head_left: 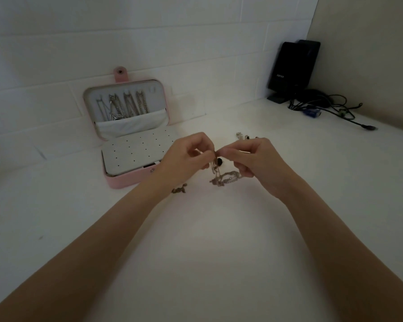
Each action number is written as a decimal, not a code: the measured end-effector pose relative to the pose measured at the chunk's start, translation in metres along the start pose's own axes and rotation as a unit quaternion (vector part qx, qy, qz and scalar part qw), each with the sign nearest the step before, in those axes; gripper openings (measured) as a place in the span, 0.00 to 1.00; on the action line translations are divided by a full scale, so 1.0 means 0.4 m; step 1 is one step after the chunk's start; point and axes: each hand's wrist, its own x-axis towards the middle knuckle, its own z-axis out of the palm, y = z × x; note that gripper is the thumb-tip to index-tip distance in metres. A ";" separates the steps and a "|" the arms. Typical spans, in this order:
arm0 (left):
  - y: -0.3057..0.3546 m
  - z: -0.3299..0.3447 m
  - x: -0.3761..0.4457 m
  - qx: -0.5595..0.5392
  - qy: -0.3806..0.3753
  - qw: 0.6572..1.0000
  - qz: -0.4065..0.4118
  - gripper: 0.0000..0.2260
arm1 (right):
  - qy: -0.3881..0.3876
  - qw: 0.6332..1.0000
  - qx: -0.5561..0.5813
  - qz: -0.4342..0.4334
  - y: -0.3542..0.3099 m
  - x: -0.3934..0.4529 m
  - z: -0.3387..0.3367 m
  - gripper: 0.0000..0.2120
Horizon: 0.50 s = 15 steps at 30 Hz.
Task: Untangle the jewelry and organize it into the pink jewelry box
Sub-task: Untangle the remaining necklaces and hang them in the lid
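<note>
Presently, white desk [207,252] carries everything. Pink jewelry box [135,180] stands open at left against the wall; four or so chains [123,106] already hang in its lid, the perforated earring panel [135,154] below shows no pieces that I can make out.

Left hand [186,156] and right hand [258,161] both curled, fingertips nearly touching, each pinching part of the tangled chain cluster [223,177]. Cluster is partly lifted; its lower part trails on the desk between the wrists.

Loose items: a darker small chain [178,189] just beside the left wrist; small earrings or charms [242,136] beyond the right hand.

Risks, judged:
- Pulling the two pinch points apart may tighten the knot, or snap a fine link.
- Dragging the trailing part could snag the loose pieces nearby.
- Dim light; links hard to resolve, so wrong strand may be tugged.
</note>
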 end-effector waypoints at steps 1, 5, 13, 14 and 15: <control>0.001 0.000 -0.001 -0.013 -0.004 1.000 -0.007 0.09 | -0.005 1.000 -0.002 0.001 0.000 0.000 0.002 0.04; 0.009 0.000 -0.008 -0.035 -0.019 0.998 -0.041 0.09 | -0.010 1.000 -0.012 -0.006 -0.007 -0.003 0.009 0.02; 0.020 0.000 -0.014 -0.058 -0.082 0.990 -0.101 0.11 | -0.063 0.997 -0.038 -0.010 -0.021 -0.010 0.024 0.10; 0.020 0.000 -0.014 -0.054 -0.086 0.990 -0.101 0.11 | -0.064 0.997 -0.037 -0.010 -0.020 -0.010 0.024 0.10; 0.020 0.000 -0.013 -0.038 -0.085 0.991 -0.092 0.11 | -0.064 0.997 -0.036 -0.010 -0.021 -0.010 0.024 0.11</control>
